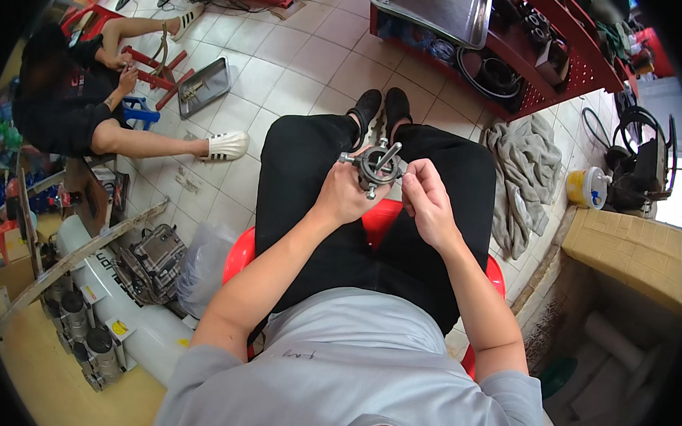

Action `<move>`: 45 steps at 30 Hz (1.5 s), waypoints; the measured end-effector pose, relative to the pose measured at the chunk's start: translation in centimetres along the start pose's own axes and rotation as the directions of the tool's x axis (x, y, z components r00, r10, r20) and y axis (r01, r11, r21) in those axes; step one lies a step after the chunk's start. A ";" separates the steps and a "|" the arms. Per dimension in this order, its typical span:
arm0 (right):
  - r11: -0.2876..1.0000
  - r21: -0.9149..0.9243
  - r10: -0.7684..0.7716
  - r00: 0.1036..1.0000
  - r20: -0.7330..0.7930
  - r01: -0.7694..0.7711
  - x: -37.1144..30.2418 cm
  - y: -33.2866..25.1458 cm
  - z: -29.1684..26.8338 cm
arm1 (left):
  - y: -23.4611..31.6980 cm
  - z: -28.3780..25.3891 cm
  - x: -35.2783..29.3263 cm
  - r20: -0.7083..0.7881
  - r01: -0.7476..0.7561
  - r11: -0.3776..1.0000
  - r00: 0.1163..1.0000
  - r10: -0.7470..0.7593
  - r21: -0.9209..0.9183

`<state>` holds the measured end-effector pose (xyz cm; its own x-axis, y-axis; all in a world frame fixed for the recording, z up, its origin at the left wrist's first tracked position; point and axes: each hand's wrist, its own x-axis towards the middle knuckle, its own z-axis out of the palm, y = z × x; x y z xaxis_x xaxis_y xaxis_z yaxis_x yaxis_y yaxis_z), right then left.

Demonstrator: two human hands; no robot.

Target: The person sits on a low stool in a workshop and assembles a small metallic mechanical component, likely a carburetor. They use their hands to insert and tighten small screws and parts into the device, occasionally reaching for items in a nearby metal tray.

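Above my lap, a round metal ring with several bolts sticking out of its rim is held up between my knees. My left hand wraps round it from below and the left, closed on it. A slim metal rod slants across the ring's opening. At the ring's right side my right hand is closed, thumb and forefinger pinching its edge where another bolt seems to sit. The fingertips partly cover that spot.
A seated person works at the left beside a metal tray. Ahead stands a red tool cart with a tray on top. A grey cloth and a white-and-yellow tub lie right; an air compressor tank sits left.
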<state>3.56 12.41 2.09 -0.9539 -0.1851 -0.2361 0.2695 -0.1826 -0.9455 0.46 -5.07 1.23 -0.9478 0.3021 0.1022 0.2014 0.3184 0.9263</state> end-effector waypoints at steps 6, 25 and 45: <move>0.945 -0.177 -0.269 0.961 0.063 0.276 -0.2 -0.1 0.0 | -0.3 0.1 -1.1 -0.050 -0.044 0.996 0.998 0.040 -0.083; 0.975 -0.219 0.047 0.999 0.015 -0.043 0.3 -1.7 -1.6 | -2.5 1.1 0.9 -0.057 -0.511 0.846 0.850 0.524 0.155; 0.983 -0.150 -0.087 0.985 0.151 0.109 0.2 -3.1 -1.7 | -2.5 0.6 0.6 -0.100 -0.442 0.885 0.884 0.458 0.143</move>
<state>2.34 14.55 4.64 -0.9427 -0.3127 -0.1167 0.1407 -0.0551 -0.9885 -0.44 -5.11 -1.22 -0.7700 0.3231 0.5502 0.6329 0.2772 0.7229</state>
